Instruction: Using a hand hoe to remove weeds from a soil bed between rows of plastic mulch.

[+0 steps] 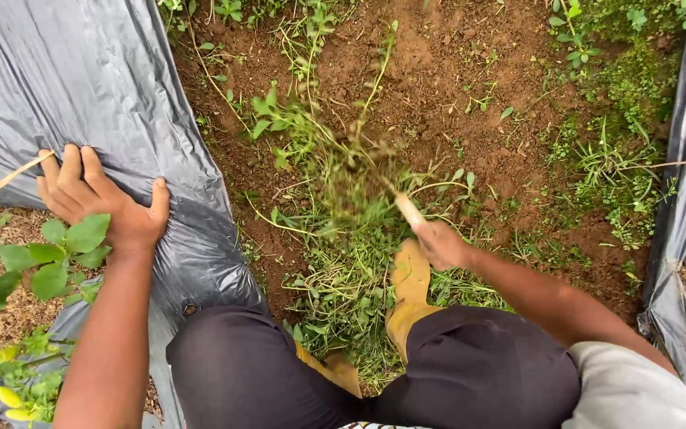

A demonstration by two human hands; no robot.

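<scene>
Dark-trousered knees (pixel 279 373) cut off below, left hand (pixel 105 202) flat open on plastic sheet (pixel 105 79), right hand (pixel 442 245) gripping blurred tool handle (pixel 409 210)

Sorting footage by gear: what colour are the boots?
Mustard yellow boots, best seen in the head view.

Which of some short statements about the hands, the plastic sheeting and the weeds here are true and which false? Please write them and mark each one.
1. The left hand lies flat on the grey plastic sheet. True.
2. The right hand is empty. False: it grips a pale handle, and a blurred clump of weeds sits at its far end.
3. The soil strip between the sheets is bare of plants. False: green weeds grow across it.
4. The person wears yellow-brown boots. True.
5. A leafy green plant stands close by the left forearm. True.
</scene>
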